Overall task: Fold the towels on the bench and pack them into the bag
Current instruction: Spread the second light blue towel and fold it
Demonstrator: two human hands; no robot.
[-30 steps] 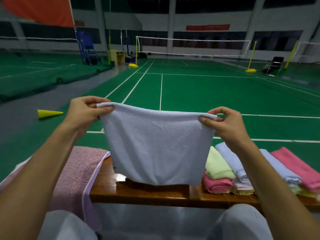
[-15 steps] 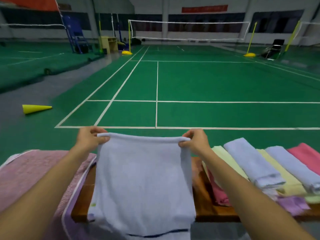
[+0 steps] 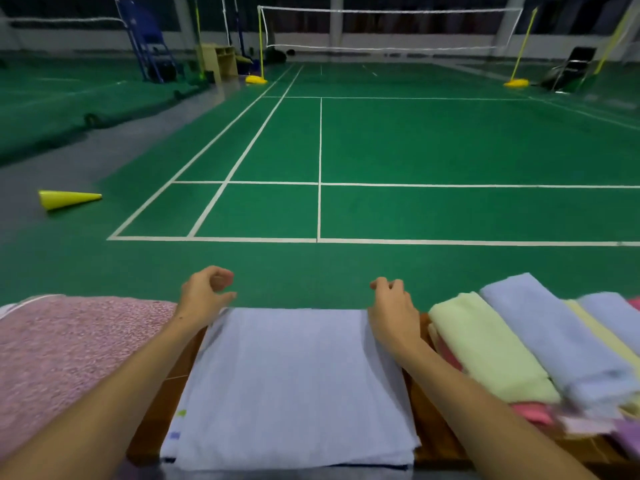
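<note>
Towel (image 3: 294, 386) flat on bench (image 3: 427, 434), both hands loosely curled, holding nothing

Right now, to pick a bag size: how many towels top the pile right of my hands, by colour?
Light green towel: 1
Pale blue towels: 2
Yellow towel: 1
Pink towel, frame edge: 1
Total: 5; lower layers too blurred.

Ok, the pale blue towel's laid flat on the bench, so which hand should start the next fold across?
Probably the left hand: it hovers at the pale blue towel's far left corner with bare bench beside it. The right hand sits as close, but the folded towels crowd it.
</note>
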